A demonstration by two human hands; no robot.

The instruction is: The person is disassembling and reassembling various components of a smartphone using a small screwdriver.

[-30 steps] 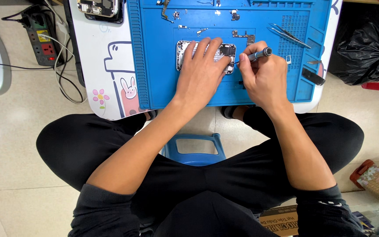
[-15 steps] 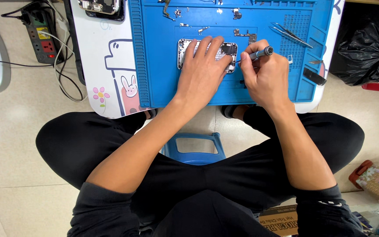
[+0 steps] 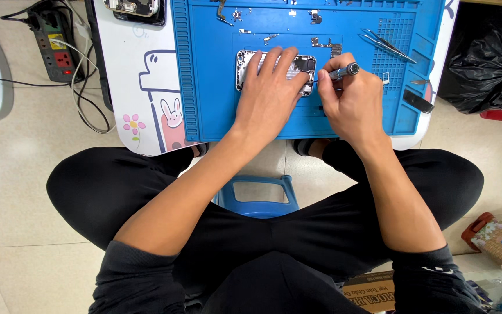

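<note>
Screwdriving is underway: left hand (image 3: 271,96) lies flat, fingers spread, pinning the opened phone (image 3: 274,71), right hand (image 3: 352,104) pinches a screwdriver (image 3: 337,74), needing steady pressure.

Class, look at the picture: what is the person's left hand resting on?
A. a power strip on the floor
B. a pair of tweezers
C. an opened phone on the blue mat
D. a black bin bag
C: the left hand lies flat over the opened phone on the blue mat, while the right hand holds a screwdriver beside it.
</note>
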